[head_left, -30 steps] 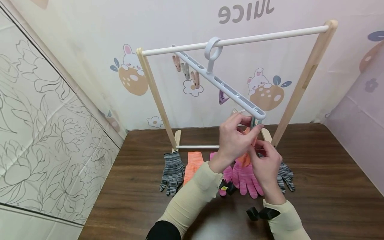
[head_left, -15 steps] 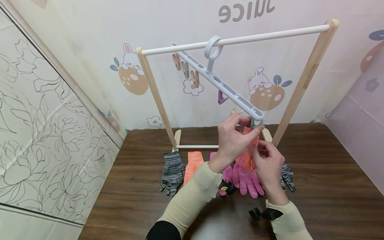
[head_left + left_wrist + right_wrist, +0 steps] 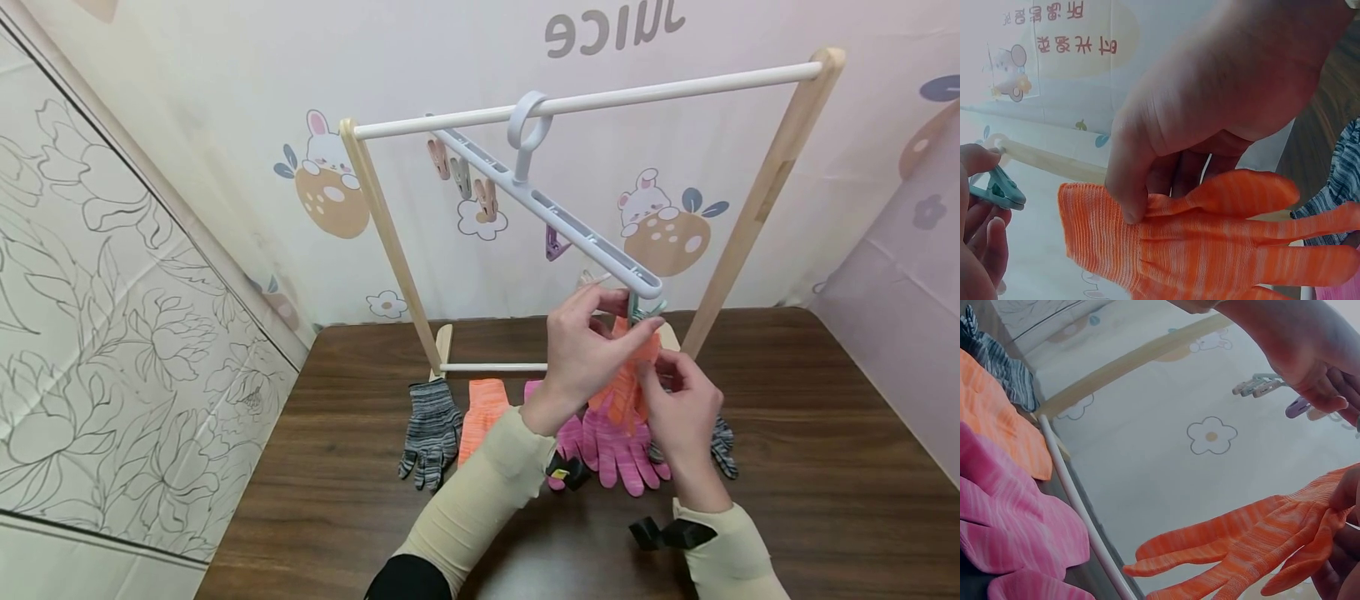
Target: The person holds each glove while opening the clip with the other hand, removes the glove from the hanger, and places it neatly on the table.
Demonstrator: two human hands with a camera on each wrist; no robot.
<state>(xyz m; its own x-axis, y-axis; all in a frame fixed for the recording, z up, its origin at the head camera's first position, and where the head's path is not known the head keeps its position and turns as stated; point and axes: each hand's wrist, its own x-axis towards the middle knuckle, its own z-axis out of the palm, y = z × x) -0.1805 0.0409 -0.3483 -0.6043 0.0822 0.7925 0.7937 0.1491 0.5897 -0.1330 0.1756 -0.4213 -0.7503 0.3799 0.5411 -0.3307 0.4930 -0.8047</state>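
Note:
In the head view my left hand (image 3: 588,343) pinches a teal clothespin (image 3: 642,312) under the near end of a pale grey clip hanger (image 3: 573,227). My right hand (image 3: 684,410) is just to the right and lower, pinching an orange knit glove (image 3: 621,390). From the left wrist, the glove (image 3: 1194,244) is seen held near its cuff between thumb and fingers. Its cuff edge is apart from the clothespin (image 3: 1002,192), whose handles lie between my left thumb and fingers. The glove's fingers dangle free in the right wrist view.
The hanger hooks over the white rod (image 3: 667,90) of a wooden stand. More clothespins, including a purple one (image 3: 555,244) and a pink one (image 3: 486,200), hang from it. On the table (image 3: 315,467) lie a grey striped glove (image 3: 431,433), another orange glove (image 3: 486,408) and pink gloves (image 3: 618,454).
My right hand has shifted slightly right and down, and more of the orange glove shows below the clothespin. The clothespin has turned in my left hand, which stays nearly in place.

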